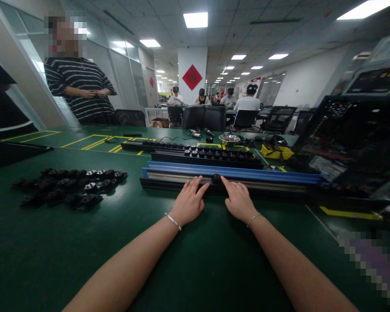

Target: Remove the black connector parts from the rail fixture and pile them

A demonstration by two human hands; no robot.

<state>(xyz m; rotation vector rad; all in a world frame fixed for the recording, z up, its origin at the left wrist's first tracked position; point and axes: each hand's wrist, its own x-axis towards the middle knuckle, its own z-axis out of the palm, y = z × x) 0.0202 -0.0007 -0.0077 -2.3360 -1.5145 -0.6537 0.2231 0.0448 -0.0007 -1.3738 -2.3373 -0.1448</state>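
A long black rail with a metallic strip (162,177) lies crosswise on the green table. One small black block (216,178) sits on it, between my hands. My left hand (189,201) rests its outstretched fingertips on the rail left of the block, thumb spread apart. With its index finger extended, my right hand (241,200) touches or nearly touches the block's right side; its other fingers are partly bent and grip nothing I can see. Directly behind the black rail runs a blue rail (234,169). Left of the rails, several loose black blocks (65,184) lie in rows.
More rails carrying rows of black blocks (211,152) lie farther back. Behind them are a metal bowl (229,138) and a yellow tray (277,152) with cables. Dark equipment (341,138) stands at right. A person in a striped shirt (79,89) stands at back left.
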